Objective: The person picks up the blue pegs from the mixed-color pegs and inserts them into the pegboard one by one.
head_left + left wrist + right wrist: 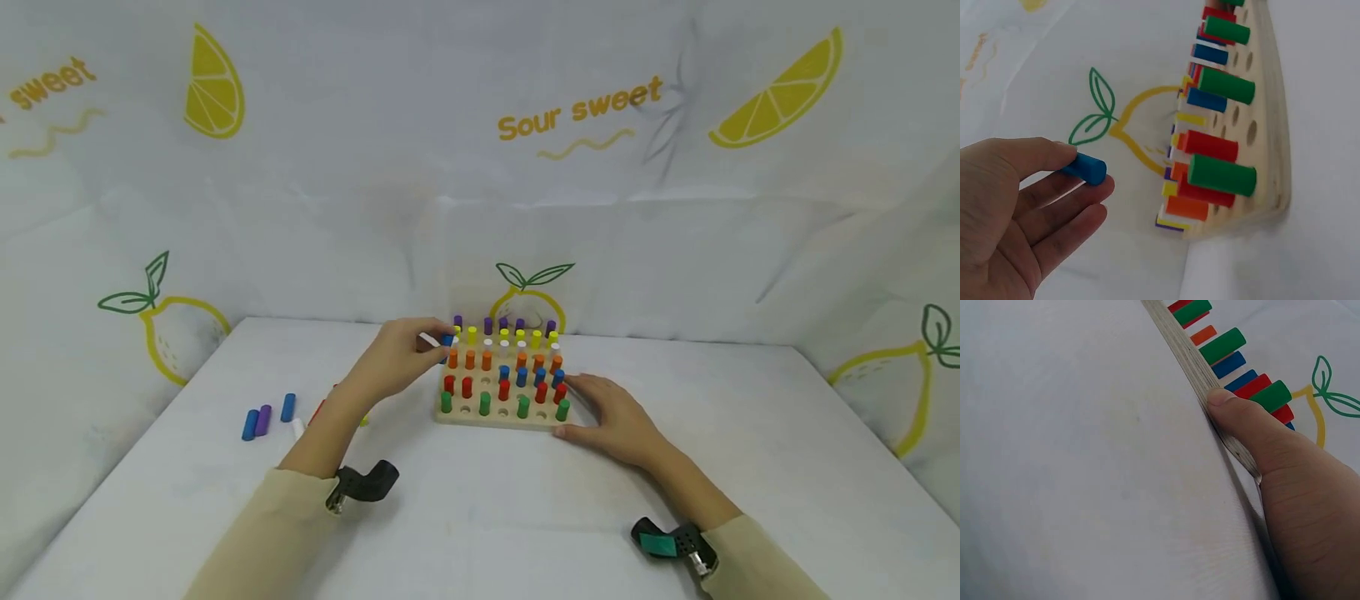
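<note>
A wooden pegboard stands on the table with rows of coloured pegs upright in it, several holes bare between them. My left hand pinches a blue peg between thumb and fingertips, beside the board's left edge and above its surface. In the left wrist view the peg lies tilted, apart from the pegs in the board. At the board's front right corner, my right hand grips the wood, thumb on the front edge near a green peg. Its other fingers reach along the right side, hidden in the right wrist view.
Loose pegs lie left of the board: a blue peg beside a purple peg, another blue peg, and a white peg. More are partly hidden by the left forearm. A lemon-printed cloth hangs behind the white table.
</note>
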The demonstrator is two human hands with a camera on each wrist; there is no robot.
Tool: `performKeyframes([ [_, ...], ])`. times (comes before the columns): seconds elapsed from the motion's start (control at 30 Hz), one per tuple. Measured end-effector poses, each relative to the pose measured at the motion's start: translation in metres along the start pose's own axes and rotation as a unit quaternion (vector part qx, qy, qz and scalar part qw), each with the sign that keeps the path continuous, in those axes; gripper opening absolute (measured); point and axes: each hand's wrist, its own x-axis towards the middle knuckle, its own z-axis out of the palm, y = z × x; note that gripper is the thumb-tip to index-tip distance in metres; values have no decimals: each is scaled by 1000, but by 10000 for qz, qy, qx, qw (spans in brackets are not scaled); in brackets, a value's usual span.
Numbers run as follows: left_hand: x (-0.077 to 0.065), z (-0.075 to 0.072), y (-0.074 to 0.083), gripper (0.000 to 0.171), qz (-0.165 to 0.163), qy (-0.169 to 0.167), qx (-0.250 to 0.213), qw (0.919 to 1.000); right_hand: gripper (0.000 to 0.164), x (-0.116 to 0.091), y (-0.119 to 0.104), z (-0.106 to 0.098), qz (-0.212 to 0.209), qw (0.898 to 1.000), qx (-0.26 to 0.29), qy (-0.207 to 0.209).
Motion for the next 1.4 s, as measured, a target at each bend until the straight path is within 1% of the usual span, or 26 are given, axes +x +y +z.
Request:
performKeyframes([
  [0.13, 12, 6, 10, 28, 129, 87, -175, 9997, 88, -1, 1, 1, -13, 10000, 0, -11],
  [0.23, 18, 12, 15, 29, 193, 183, -309, 9992, 88, -1, 1, 1, -5, 10000, -26, 14],
  [0.3, 20, 18, 16, 29, 198, 188, -428, 9987, 87, -1, 1, 1, -8, 10000, -26, 14],
  [0.47, 26, 31, 11, 27, 90, 150, -533, 9984, 88, -3, 1, 2, 22, 10000, 7, -58],
  [0.6, 32, 37, 7, 27, 71, 135, -440, 9989, 87, -3, 1, 2, 16, 10000, 1, -34],
  [0.77, 37, 44, 5, 29, -41, -130, -338, 9993, 87, -1, 0, -1, 14, 10000, -17, 0],
  [0.97, 36, 52, 0, 29, -203, -390, -314, 9985, 87, 0, -3, -2, 7, 10000, 25, -41],
  [1.03, 36, 54, -2, 29, -174, -436, -215, 9987, 87, 0, -3, -3, -15, 10000, 10, -40],
  [1.17, 36, 60, -6, 26, -49, -418, -16, 9991, 87, 0, -3, -3, 10, 10000, -38, -49],
  [1.27, 36, 65, -10, 26, 51, -411, 13, 9991, 87, 0, -3, -3, 54, 10000, -32, -62],
  [1.4, 37, 70, -15, 26, 17, -443, 0, 9990, 87, -1, -4, -3, 91, 9999, 12, -84],
])
